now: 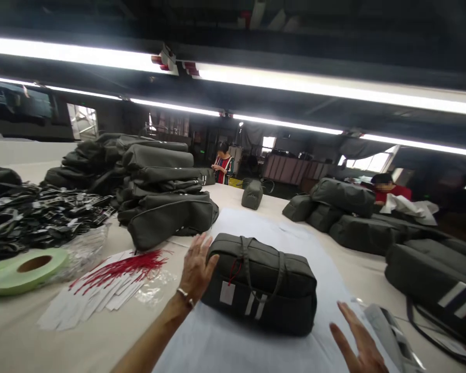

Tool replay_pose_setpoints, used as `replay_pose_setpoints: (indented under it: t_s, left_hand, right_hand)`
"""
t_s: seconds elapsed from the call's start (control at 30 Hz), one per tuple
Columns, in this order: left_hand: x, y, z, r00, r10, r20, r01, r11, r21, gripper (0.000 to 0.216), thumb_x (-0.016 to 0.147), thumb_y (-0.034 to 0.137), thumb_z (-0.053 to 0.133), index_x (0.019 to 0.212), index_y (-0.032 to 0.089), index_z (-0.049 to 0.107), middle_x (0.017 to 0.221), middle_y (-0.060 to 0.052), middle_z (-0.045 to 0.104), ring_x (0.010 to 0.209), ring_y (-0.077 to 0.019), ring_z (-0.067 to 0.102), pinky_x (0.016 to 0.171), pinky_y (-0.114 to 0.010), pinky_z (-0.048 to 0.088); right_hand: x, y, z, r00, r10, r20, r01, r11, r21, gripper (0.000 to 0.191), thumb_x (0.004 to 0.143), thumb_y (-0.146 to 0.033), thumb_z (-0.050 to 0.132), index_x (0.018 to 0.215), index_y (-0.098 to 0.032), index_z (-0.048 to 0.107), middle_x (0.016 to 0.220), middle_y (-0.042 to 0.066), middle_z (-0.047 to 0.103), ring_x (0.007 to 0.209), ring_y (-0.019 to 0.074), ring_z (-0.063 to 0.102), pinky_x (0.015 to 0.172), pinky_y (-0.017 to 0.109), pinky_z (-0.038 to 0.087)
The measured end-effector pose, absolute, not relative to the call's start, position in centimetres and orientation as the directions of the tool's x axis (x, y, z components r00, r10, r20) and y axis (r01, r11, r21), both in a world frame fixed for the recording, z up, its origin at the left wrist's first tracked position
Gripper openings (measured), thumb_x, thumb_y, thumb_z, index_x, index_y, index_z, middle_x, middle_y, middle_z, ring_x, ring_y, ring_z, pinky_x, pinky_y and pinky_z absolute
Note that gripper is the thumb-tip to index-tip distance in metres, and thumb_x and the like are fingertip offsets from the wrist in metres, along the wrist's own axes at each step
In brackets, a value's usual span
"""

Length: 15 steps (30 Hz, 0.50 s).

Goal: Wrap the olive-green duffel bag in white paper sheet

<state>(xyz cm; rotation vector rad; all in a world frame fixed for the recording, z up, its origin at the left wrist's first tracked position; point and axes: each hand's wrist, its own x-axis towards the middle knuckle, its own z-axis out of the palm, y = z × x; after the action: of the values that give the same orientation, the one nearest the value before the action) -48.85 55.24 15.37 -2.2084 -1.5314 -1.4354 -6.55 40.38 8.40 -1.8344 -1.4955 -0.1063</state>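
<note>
A dark grey-green duffel bag [283, 305] with two white stripes and looped handles sits upright on a white cloth [217, 347]. From its handle a white hang tag [227, 293] dangles on a red string. At the bag's left end is my left hand [196, 267], fingers spread, holding nothing; whether it touches the bag I cannot tell. My right hand [359, 344] is apart from the bag at the lower right, its fingers stretched out with nothing in them.
White tags with red strings [97, 295] fan out at left, beside a pale green tape roll [34, 269] and heaped black straps [42, 217]. Folded bags [171, 217] are stacked behind; filled bags [361, 233] line the right. Two people [223, 163] are farther back.
</note>
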Motion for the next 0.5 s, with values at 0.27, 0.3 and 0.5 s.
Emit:
replay_pose_setpoints:
  t_s: [0.27,0.3,0.5]
  left_hand:
    - [-38.5,59.5,17.8,0.461,0.607,0.647,0.646,-0.730,0.225,0.057,0.094,0.047,0.051,0.142,0.019,0.043,0.152,-0.015,0.037,0.144,-0.0344,0.025,0.112,-0.059,0.028]
    - [-38.9,59.1,16.9,0.470,0.593,0.653,0.622,-0.748,0.231,0.057,0.094,0.047,0.049,0.143,0.019,0.041,0.153,-0.014,0.036,0.145,-0.0326,0.023,0.114,-0.057,0.026]
    - [-46.9,62.9,11.8,0.038,0.878,0.478,0.454,-0.441,0.774,0.060,0.094,0.053,0.047,0.144,0.023,0.040,0.157,-0.009,0.029,0.147,-0.0262,0.017,0.120,-0.047,0.009]
  right_hand:
    - [-11.5,51.9,13.5,0.015,0.845,0.534,0.990,0.063,-0.127,0.062,0.093,-0.058,0.038,0.143,-0.023,0.041,0.151,0.010,0.039,0.142,0.0309,0.029,0.115,0.061,0.022]
    - [-12.0,52.6,13.7,-0.025,0.846,0.533,0.990,0.096,-0.106,0.061,0.093,-0.057,0.038,0.144,-0.024,0.040,0.152,0.010,0.038,0.143,0.0304,0.028,0.115,0.060,0.021]
    - [-7.7,58.3,14.3,0.184,0.830,0.527,0.925,0.036,-0.379,0.064,0.095,-0.059,0.032,0.140,-0.016,0.045,0.145,0.017,0.046,0.136,0.0298,0.040,0.113,0.049,0.030]
